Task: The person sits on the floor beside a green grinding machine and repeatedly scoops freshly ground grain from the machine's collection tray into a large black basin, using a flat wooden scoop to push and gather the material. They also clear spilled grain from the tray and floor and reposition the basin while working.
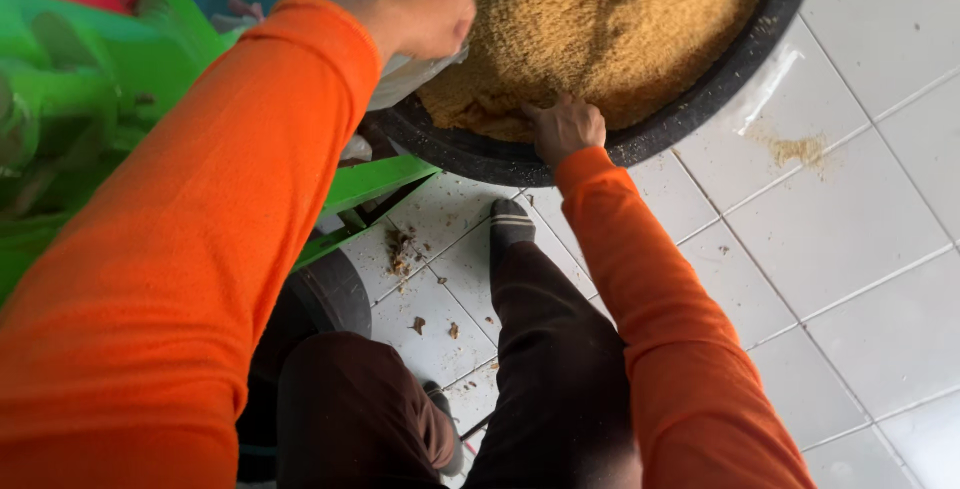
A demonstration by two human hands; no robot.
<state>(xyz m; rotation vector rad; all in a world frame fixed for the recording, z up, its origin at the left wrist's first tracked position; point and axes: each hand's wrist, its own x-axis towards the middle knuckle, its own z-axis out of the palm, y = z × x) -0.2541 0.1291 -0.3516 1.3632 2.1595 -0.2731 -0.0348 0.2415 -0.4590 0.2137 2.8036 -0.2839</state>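
White floor tiles [850, 279] lay under a black tub [690, 114] heaped with tan meal [600, 19]. The left hand [415, 4] gripped a clear plastic bag [400, 74] at the rim, likely to hold its mouth open; the right hand [565, 127], fingers buried, dug into the meal. A green frame [90, 89] stood left. No labels showed.

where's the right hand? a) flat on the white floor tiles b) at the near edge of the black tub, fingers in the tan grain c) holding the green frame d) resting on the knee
b: the right hand sits at the rim of the black tub, fingers pushed into the tan grain.
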